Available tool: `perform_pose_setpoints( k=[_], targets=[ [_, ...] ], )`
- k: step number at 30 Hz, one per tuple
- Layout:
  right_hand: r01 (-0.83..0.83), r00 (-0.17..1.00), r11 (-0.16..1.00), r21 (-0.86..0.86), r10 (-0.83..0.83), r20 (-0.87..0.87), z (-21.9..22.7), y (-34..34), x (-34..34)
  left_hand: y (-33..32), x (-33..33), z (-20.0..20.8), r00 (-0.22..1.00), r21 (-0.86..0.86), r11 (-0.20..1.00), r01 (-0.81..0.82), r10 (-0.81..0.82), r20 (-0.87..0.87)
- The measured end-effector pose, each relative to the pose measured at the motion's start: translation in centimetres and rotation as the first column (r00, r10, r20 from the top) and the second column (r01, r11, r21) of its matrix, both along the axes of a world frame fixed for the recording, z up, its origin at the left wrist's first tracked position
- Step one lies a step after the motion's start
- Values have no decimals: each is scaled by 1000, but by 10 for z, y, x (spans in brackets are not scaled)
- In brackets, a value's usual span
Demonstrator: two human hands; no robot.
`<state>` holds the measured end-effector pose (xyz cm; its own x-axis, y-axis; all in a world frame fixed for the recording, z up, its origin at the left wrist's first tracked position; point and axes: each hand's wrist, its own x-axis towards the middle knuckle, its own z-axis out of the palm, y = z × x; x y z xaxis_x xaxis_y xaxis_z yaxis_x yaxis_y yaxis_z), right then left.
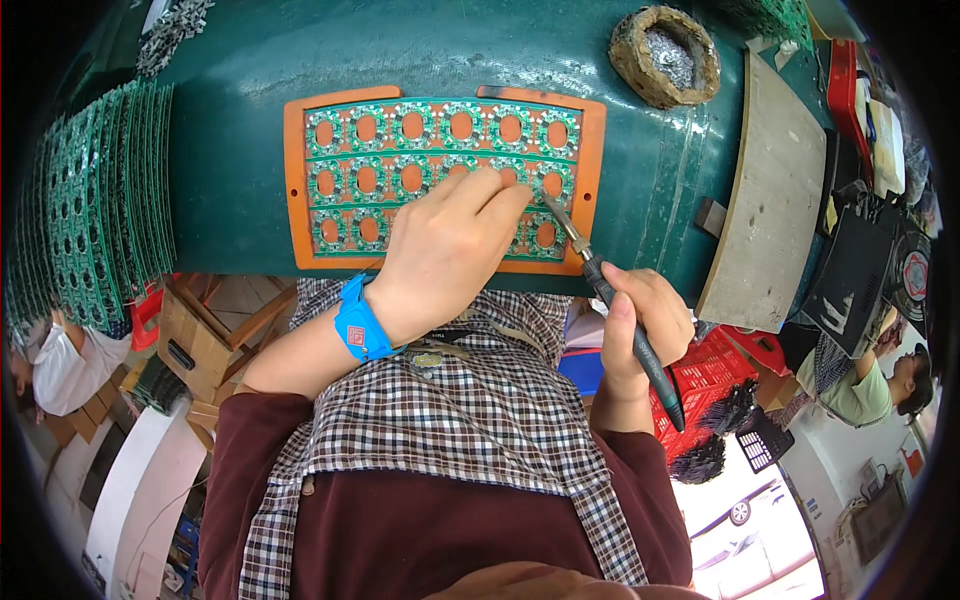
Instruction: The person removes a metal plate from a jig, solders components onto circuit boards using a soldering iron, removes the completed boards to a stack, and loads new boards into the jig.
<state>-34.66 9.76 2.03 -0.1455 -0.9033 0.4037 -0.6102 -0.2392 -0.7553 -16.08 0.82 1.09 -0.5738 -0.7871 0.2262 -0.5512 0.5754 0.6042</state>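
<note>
My right hand (645, 322) grips a soldering iron (657, 377) by its dark handle. The iron's metal tip points up and left, reaching the right part of a green circuit board panel (400, 153). Rows of small boards with round openings make up this panel, which lies in an orange fixture (592, 150). Over its middle and lower rows is my left hand (450, 240), with a blue band on the wrist. Its fingers are pinched together close to the iron's tip; whatever they hold is hidden. The hand also covers several of the boards.
On the left stands a row of upright circuit board panels (110, 190). Small metal parts (172, 35) lie at the far left. A rough round pot (622, 62) with silvery bits sits far right, near a grey-brown board (765, 200). Another person (865, 385) is at right.
</note>
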Motion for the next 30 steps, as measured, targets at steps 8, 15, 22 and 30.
perform_pose_setpoints(
  k=[8, 15, 22, 30],
  targets=[
    [87, 993, 995, 46, -90, 82, 6, -2, -7, -13, -1, 12, 995, -11, 995, -94, 95, 22],
    [40, 997, 998, 49, -43, 59, 5, -25, 2, -25, -10, 3, 989, 17, 989, -150, 150, -14],
    [38, 999, 998, 47, -39, 33, 7, -25, 3, -28, -6, 8, 998, -2, 998, -60, 60, 2],
    [-7, 1000, 1000, 3, 7, 6, 8, -38, 10, -31, -7, 8, 984, 63, 982, -176, 176, 4]
  ],
)
